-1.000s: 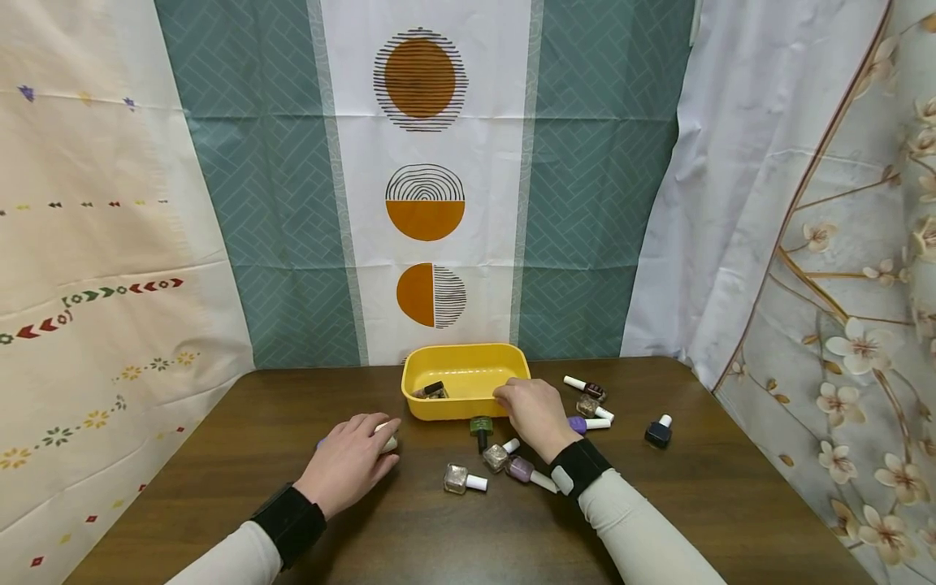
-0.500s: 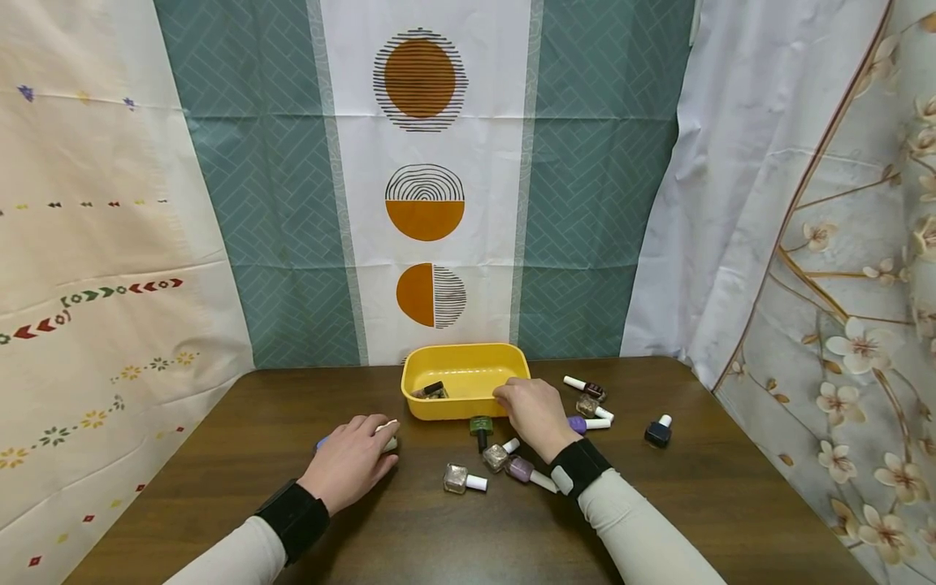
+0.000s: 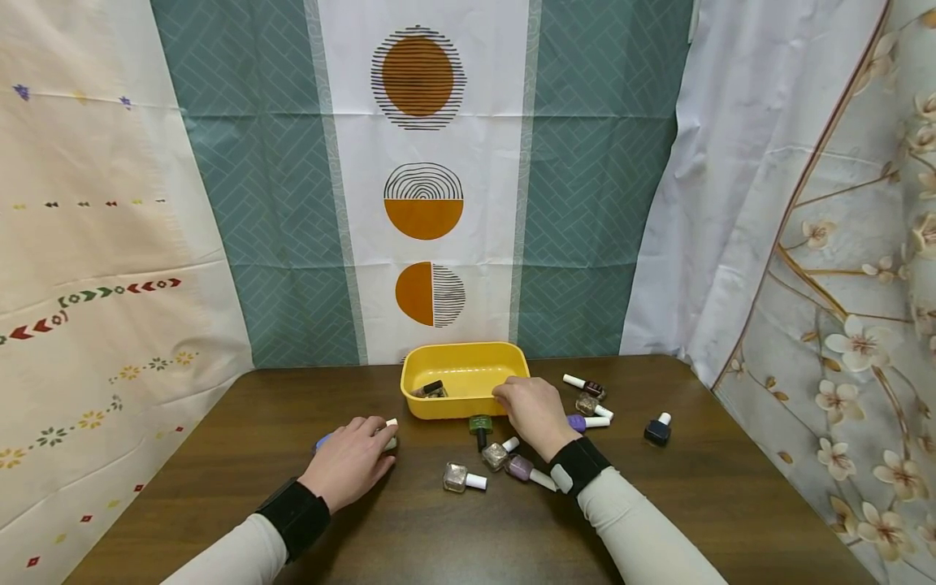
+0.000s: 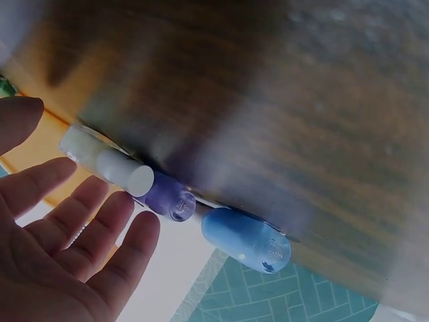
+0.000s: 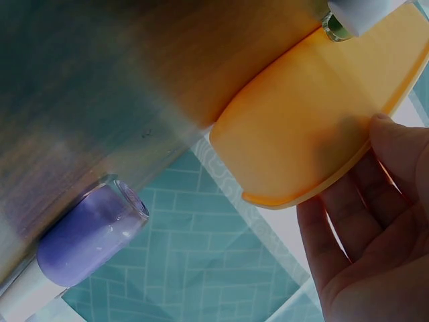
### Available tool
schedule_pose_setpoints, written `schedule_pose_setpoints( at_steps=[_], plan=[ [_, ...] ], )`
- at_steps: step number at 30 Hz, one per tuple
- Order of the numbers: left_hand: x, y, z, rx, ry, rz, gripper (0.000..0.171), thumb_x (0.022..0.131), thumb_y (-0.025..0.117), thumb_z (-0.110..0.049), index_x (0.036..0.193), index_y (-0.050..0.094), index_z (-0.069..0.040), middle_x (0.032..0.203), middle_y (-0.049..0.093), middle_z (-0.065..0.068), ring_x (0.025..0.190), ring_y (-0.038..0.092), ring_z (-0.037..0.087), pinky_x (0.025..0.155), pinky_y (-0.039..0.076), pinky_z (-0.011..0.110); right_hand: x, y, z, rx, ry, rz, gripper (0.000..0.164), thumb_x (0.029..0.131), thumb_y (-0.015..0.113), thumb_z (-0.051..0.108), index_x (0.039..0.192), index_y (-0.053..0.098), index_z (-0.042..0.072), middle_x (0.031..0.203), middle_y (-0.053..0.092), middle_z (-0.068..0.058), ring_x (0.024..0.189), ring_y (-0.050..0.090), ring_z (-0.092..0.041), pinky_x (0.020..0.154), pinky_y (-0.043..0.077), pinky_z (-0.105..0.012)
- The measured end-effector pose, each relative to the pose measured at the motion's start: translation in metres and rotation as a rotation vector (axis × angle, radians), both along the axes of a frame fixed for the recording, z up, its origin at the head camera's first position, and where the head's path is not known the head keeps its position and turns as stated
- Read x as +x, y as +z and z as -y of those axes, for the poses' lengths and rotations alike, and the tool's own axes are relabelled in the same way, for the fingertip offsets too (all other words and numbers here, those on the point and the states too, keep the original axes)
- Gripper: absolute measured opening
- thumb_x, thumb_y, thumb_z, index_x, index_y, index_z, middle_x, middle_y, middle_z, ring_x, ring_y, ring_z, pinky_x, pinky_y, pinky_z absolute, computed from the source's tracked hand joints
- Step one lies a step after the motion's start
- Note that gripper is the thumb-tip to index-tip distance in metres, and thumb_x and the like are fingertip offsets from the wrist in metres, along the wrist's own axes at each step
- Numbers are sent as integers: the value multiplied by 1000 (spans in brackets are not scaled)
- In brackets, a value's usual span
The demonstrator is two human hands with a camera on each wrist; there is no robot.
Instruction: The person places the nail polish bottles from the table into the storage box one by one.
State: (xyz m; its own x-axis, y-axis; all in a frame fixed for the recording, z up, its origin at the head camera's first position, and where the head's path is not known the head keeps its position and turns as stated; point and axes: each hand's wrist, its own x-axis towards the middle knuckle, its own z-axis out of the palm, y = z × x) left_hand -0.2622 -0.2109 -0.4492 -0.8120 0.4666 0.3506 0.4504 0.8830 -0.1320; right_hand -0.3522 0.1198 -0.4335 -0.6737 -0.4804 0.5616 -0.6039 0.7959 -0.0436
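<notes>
My left hand (image 3: pixel 349 465) hovers low over a few nail polish bottles on the table's left side, its fingers spread and relaxed. In the left wrist view, a pale bottle with a white cap (image 4: pixel 124 171) lies right at the fingertips, in front of a purple bottle (image 4: pixel 171 200); a blue bottle (image 4: pixel 244 238) lies farther along. My right hand (image 3: pixel 537 416) pinches the near right rim of a yellow plastic bin (image 3: pixel 457 409), thumb on the outer side and fingers over the edge. Dark-capped nail polish (image 3: pixel 430 390) lies inside the bin's left end.
In front of the bin lie a green bottle (image 3: pixel 480 426), two glittery bottles, one (image 3: pixel 455 478) nearer me, and a mauve bottle (image 3: pixel 521 468). Right of my right hand are a purple bottle (image 3: pixel 577 423), a brownish glitter bottle (image 3: pixel 587 404), a dark one (image 3: pixel 595 391) and a navy one (image 3: pixel 657 432).
My left hand has shifted very slightly left, and the pale cap by its fingertips shows a little more. The right hand and the bin have stayed in place.
</notes>
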Motion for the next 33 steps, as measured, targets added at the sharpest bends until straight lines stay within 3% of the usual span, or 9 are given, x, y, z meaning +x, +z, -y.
schedule_pose_setpoints(
  at_steps=[16, 22, 26, 33],
  plan=[
    [-5, 0, -2, -40, -21, 3, 44, 90, 94, -21, 128, 75, -9, 120, 72, 12, 105, 69, 31, 94, 63, 46, 2, 3, 0, 0, -3, 24, 5, 103, 80, 13, 99, 84, 15, 89, 75, 2, 83, 73, -24, 81, 60, -46],
    [-4, 0, -2, -31, -27, 3, 41, 90, 93, -15, 127, 76, -7, 113, 71, 11, 96, 69, 28, 88, 63, 44, 2, 3, 0, 2, -10, 23, 5, 102, 81, 14, 100, 85, 16, 88, 74, 2, 83, 73, -24, 81, 61, -46],
    [-4, 1, -3, -28, -15, 28, 41, 91, 92, -15, 128, 77, -7, 112, 71, 11, 94, 70, 28, 86, 63, 45, 1, 2, 1, 0, -11, 20, 6, 100, 83, 11, 101, 85, 17, 87, 74, 1, 82, 73, -24, 81, 61, -46],
    [-5, 1, -5, -16, 4, 94, 41, 91, 92, -14, 129, 77, -6, 117, 75, 12, 102, 72, 30, 95, 62, 47, 0, 1, 0, -8, -2, 15, 6, 99, 84, 10, 101, 85, 16, 87, 74, 1, 82, 73, -25, 80, 61, -47]
  ],
)
